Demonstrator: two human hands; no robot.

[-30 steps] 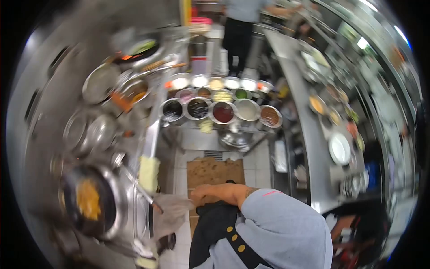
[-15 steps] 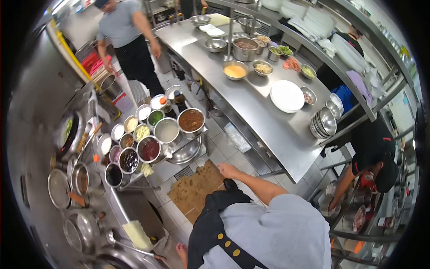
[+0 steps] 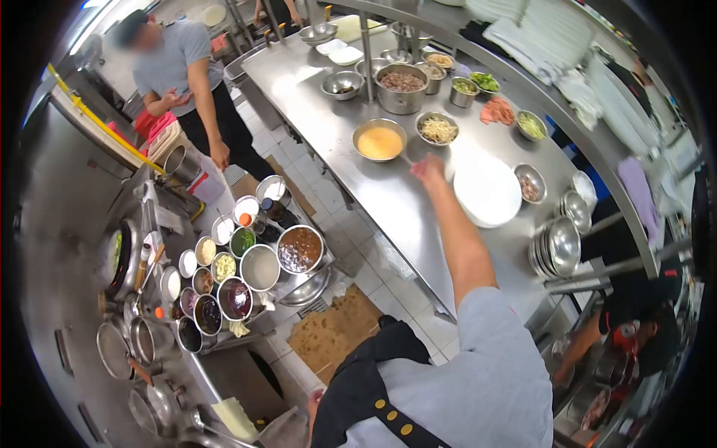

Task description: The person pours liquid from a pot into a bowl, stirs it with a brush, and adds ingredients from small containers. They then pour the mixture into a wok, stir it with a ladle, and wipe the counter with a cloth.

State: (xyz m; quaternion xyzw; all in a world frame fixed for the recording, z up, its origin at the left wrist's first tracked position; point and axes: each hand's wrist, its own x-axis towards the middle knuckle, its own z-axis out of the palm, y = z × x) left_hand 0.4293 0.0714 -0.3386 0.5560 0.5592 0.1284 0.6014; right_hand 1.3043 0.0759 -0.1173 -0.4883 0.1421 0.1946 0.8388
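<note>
Right hand (image 3: 427, 170), earlier over the edge of the floor cardboard (image 3: 336, 328), now reaches above the steel table (image 3: 399, 201), fingers narrowly bunched; I cannot tell whether they grip anything. Ahead-left of it: bowl of yellow liquid (image 3: 379, 160); just right: white plates (image 3: 488, 190). Left hand (image 3: 315, 399) mostly hidden, opening unclear. Steady, level wrist advisable between rims.

Upright bowl (image 3: 380, 122) of yellow liquid (image 3: 379, 142)
</note>
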